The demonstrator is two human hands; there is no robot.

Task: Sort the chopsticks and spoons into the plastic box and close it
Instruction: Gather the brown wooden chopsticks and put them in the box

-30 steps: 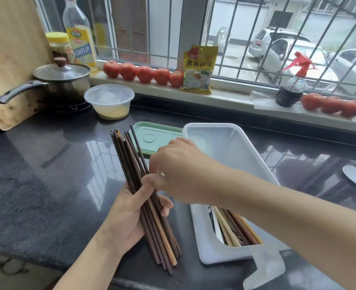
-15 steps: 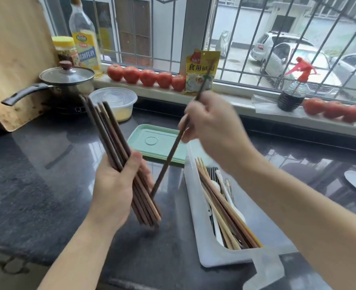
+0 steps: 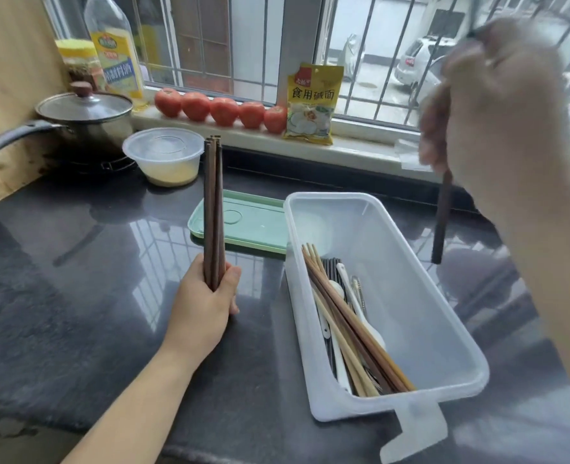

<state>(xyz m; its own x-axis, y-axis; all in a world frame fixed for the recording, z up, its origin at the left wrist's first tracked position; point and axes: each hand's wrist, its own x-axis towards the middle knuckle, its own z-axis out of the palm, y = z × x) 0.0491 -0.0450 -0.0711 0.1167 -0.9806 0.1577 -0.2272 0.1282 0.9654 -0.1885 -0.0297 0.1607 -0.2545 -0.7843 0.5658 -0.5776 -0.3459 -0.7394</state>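
1. The left hand was closed round a bundle of dark chopsticks, upright at 9 o'clock of the box.
2. The right hand, blurred, gripped one chopstick at 1 o'clock of it.
3. The sticks looked light, stiff and smooth; mid-length holds seemed best.
4. The lid lay at 11 o'clock.
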